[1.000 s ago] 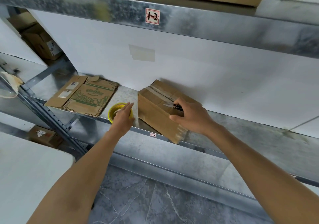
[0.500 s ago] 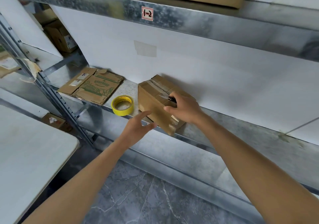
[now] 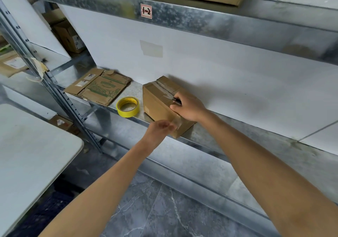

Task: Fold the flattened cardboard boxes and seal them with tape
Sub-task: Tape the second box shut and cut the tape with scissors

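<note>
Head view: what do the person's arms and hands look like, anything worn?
The left hand and right hand are ungloved, with no visible rings. The left arm and right arm are bare as far as the frame shows: no sleeves, watch or bands.

Left hand blurred, fingers bunched, right hand gripping dark tool

You face a grey metal shelf with a white wall behind it. A white table stands on your left. The stone floor is grey.

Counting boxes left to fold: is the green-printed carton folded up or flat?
Flat: the green-printed carton lies collapsed on the metal shelf, left of the yellow tape roll.
</note>
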